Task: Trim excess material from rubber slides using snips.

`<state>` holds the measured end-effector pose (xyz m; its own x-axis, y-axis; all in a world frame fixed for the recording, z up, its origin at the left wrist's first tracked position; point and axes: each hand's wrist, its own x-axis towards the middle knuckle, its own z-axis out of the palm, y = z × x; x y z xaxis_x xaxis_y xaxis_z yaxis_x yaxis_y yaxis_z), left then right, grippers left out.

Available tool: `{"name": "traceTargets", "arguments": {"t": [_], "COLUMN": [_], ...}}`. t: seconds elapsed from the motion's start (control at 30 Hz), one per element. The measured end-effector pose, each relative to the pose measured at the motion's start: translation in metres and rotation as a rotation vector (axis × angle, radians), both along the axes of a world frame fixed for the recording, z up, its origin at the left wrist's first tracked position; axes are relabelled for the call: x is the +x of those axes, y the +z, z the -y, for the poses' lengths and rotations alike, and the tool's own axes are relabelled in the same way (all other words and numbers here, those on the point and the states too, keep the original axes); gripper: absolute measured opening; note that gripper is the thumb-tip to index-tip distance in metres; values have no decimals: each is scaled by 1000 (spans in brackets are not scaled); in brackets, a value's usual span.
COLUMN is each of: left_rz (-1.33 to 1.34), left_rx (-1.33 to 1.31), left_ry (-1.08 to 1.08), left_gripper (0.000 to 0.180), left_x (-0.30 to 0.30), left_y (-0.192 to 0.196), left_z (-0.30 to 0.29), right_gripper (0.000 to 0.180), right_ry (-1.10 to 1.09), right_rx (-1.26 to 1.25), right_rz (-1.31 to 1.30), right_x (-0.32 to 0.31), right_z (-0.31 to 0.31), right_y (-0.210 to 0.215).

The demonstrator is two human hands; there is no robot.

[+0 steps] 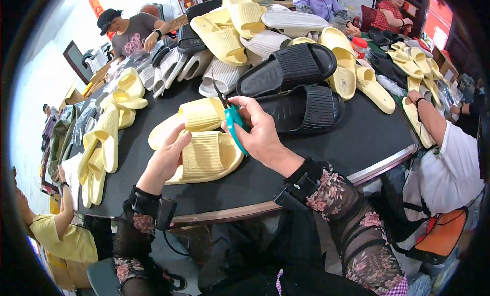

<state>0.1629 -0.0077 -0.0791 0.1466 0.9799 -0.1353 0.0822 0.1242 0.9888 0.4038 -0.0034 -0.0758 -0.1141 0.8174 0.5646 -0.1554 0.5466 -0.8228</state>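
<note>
Two pale yellow slippers lie side by side on the black table [138,188] before me. My left hand [164,160] is closed at the heel end of the near yellow slipper [204,155], thumb and index finger pointing toward its ribbed strap; its other fingers are partly hidden. The far yellow slipper [201,113] lies just beyond. In my right hand [263,135] is a pair of scissors [234,123] with teal handles, held above the slippers' toe ends. Its dark blades point up and away. Two black slippers [301,109] lie just past my right hand.
A heap of yellow, white and black slippers [265,40] covers the far side. More yellow slippers [104,137] line the left edge. Co-workers sit around: one in yellow [66,229] at left, one in white [451,163] at right, others across. A metal-trimmed edge [224,214] runs nearest me.
</note>
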Motion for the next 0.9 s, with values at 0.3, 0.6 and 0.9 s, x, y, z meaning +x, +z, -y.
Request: {"name": "traceTargets", "arguments": {"t": [0.3,0.6,0.9], "left_rz": [41,229,261], "left_rx": [92,289,463], "left_ry": [83,176,334], "left_gripper": [37,30,42], "left_x": [22,22,17], "left_y": [11,19,20], "left_z": [-30,-17,-13], "right_gripper": [38,39,42], "right_ry": [-1,48,156], "right_rx": [-26,-139,-205], "right_rz": [55,38,178], "right_x": [2,2,-3], "right_z": [-4,-1,2], "right_y": [-6,-2,0]}}
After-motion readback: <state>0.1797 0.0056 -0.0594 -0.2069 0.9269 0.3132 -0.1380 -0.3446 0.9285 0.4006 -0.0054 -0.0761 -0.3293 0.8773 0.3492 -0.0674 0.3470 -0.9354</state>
